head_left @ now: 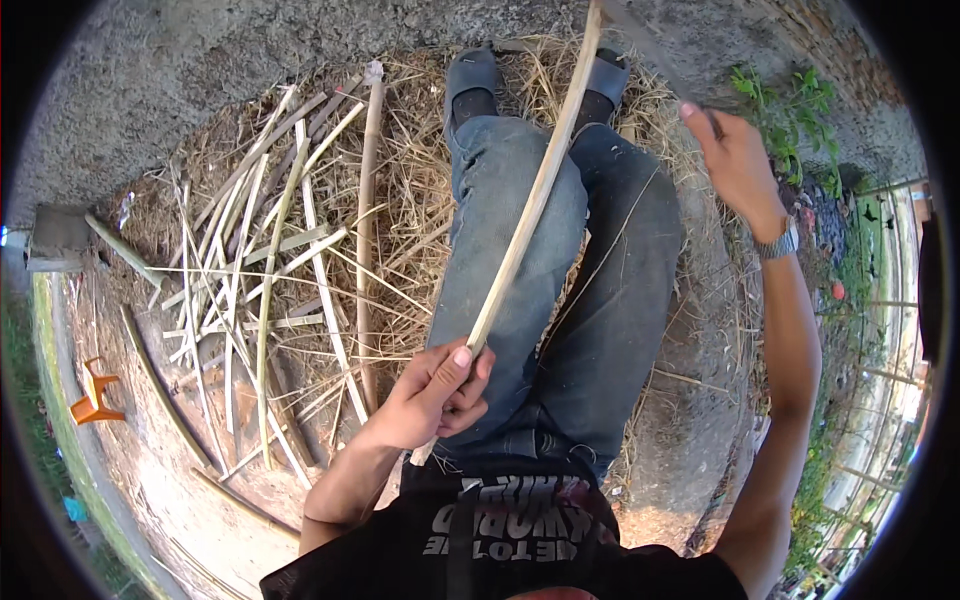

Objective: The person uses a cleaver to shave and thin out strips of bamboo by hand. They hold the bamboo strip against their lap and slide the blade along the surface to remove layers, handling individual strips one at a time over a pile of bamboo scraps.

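Observation:
My left hand [430,397] is closed around the lower part of a long, pale bamboo strip [528,220], thumb lying along it. The strip slants up across my jeans, and its far end leaves the top of the picture. At the upper right my right hand [735,165] is wrapped round the dark handle of a long-bladed knife [655,55]. The blade is smeared by motion and points up and left toward the strip's far end. Whether blade and strip touch, I cannot tell.
Split strips [255,240] lie in a loose pile at left, beside a long pole [368,220]. Dry shavings [410,170] cover the ground round my legs. Beyond my feet runs a rough grey wall [300,50]. Green plants [800,110] grow at right; an orange chair [95,395] stands far left.

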### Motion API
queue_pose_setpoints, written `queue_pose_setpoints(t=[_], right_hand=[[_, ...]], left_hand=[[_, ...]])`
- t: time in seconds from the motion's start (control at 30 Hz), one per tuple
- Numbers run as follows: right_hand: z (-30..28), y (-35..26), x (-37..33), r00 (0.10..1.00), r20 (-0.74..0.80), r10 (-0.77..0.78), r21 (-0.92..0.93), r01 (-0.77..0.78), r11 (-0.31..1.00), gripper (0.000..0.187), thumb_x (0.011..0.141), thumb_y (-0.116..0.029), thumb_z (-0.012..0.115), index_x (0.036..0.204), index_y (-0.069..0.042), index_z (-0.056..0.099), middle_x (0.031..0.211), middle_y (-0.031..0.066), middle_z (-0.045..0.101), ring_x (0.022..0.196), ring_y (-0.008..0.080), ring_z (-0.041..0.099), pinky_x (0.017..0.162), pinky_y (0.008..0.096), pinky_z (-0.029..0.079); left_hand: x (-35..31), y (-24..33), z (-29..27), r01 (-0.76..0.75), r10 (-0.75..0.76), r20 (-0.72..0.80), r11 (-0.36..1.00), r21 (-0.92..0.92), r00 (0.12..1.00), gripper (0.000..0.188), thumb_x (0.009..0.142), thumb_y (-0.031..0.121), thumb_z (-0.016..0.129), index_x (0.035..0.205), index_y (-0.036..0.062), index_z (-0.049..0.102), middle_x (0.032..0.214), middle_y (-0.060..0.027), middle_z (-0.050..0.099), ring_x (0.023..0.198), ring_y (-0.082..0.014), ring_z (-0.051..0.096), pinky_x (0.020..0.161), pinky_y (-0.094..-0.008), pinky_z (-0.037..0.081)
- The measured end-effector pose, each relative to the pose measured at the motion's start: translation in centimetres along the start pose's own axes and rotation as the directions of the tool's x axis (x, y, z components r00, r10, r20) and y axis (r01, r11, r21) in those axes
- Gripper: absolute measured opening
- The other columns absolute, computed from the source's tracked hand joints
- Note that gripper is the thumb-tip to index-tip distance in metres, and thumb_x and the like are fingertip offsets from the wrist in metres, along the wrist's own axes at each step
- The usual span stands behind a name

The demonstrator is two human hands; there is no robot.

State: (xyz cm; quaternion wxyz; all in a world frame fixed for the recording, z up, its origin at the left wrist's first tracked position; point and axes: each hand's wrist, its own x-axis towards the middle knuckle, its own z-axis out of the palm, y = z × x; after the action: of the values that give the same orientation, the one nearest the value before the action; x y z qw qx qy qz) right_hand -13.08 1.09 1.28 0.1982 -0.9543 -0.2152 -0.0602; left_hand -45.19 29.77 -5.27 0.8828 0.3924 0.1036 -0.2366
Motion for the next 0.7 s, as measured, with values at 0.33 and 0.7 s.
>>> queue_pose_setpoints(t=[0.33, 0.7], right_hand=[[-0.7, -2.1, 0.9, 0.994, 0.06, -0.095, -0.139, 0.103, 0.985, 0.077, 0.092, -0.078, 0.051, 0.083, -0.003, 0.067, 0.052, 0.0121, 0.056, 0.048, 0.0315, 0.061, 0.051, 0.0432, 0.049], [-1.5, 2.0, 0.9, 0.954, 0.035, 0.298, 0.542, -0.268, 0.796, 0.07, 0.098, -0.066, 0.055, 0.065, -0.005, 0.056, 0.052, 0.0003, 0.05, 0.045, 0.0151, 0.053, 0.047, 0.0361, 0.043]], left_hand=[[-3.2, -0.3, -1.3, 0.004, 0.001, -0.02, 0.979, 0.204, 1.0, 0.037, 0.114, 0.034, 0.033, 0.096, 0.0032, 0.045, 0.066, 0.0056, 0.025, 0.051, -0.0057, 0.022, 0.047, -0.0232, 0.024], [-2.9, -1.8, -2.7, -0.046, 0.062, -0.046, 0.957, 0.288, 0.997, 0.03, 0.114, 0.027, 0.039, 0.102, 0.0016, 0.048, 0.067, 0.0049, 0.032, 0.054, -0.0053, 0.027, 0.048, -0.024, 0.024]])
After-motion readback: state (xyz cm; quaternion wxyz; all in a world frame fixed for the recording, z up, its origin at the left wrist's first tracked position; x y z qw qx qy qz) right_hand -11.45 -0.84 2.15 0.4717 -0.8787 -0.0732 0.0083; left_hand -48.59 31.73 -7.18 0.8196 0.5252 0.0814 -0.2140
